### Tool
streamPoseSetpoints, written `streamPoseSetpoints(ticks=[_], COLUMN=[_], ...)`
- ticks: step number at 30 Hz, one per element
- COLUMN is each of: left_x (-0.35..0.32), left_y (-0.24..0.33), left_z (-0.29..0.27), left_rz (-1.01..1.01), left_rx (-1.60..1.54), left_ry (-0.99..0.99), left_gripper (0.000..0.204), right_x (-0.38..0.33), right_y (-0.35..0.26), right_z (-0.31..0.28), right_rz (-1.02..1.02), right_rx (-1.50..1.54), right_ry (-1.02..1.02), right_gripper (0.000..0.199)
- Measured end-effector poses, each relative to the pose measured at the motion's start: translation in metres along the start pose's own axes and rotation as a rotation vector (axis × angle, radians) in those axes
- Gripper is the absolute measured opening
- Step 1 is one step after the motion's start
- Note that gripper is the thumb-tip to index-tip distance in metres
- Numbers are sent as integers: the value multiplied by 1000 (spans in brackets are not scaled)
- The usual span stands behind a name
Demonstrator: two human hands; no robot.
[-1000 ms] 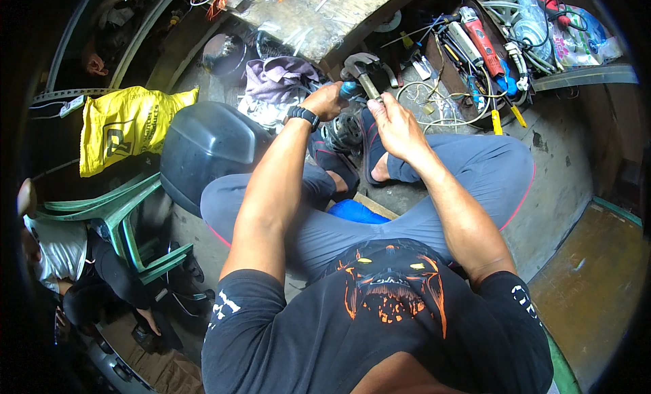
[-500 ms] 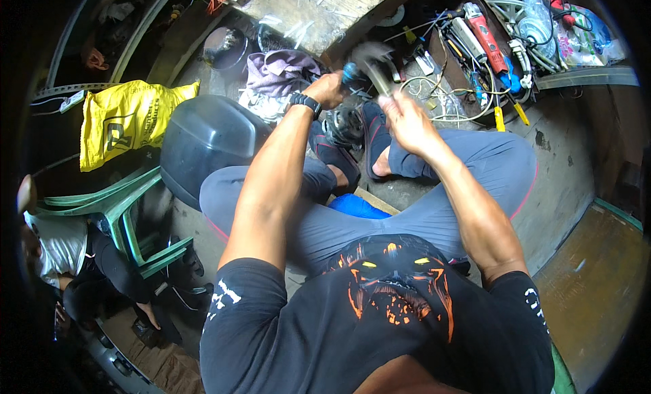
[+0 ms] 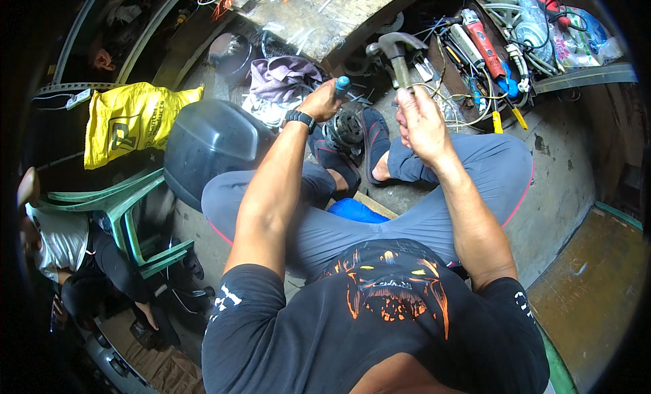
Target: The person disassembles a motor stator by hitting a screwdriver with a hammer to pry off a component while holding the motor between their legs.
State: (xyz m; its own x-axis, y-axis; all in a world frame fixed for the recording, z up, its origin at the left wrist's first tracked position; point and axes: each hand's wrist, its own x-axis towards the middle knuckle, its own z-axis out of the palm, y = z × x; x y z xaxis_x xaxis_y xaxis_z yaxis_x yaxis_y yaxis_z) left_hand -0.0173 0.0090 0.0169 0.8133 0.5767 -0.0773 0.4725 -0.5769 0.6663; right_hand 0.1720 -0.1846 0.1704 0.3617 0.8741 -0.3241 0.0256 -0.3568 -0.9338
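- I see the left hand (image 3: 320,104) curled snugly around a blue-handled tool (image 3: 342,84); the rounded top of the handle pokes out above the fingers, and I cannot tell what its hidden lower end is like.
- The right hand (image 3: 424,123) is wrapped round the handle of a claw hammer (image 3: 400,55), thumb along the grip, and the metal head sits out beyond those fingers, apart from the blue handle.
- Just below the left fingers, toward the body, a round metal part (image 3: 344,131) sits on the floor between two dark shoes (image 3: 375,133); whether the blue-handled tool touches it, I cannot tell from here.
- A black watch (image 3: 300,119) circles the wrist behind the left fingers.
- Near the left fingers, on their left side, a purple cloth (image 3: 285,76) lies crumpled over some white cloth (image 3: 264,108).
- Farther left of the same fingers stands a smooth black case (image 3: 213,146), with a yellow bag (image 3: 135,126) beyond it.
- Ahead of the left fingers is a worn wooden board (image 3: 305,17) scattered with thin white strips.
- Right of the right fingers, pale cable (image 3: 444,119) loops beside a red power tool (image 3: 478,34) lying among other tools.
- Well behind the left fingers, off to the left, another person (image 3: 61,245) sits by a green plastic chair (image 3: 122,211).
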Motion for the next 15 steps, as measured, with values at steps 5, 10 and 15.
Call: streamPoseSetpoints(ticks=[5, 10, 15], left_x=[3, 5, 5], left_y=[12, 15, 5], left_z=[-2, -7, -8], left_rz=[-173, -130, -70], left_rx=[37, 57, 60], left_ry=[-104, -86, -80], left_gripper=[31, 34, 37], right_x=[4, 2, 4], right_y=[10, -8, -11], right_z=[9, 17, 23], right_rz=[-108, -120, -191], right_rx=[-245, -326, -348], right_ry=[-2, -21, -22], right_gripper=[38, 38, 39])
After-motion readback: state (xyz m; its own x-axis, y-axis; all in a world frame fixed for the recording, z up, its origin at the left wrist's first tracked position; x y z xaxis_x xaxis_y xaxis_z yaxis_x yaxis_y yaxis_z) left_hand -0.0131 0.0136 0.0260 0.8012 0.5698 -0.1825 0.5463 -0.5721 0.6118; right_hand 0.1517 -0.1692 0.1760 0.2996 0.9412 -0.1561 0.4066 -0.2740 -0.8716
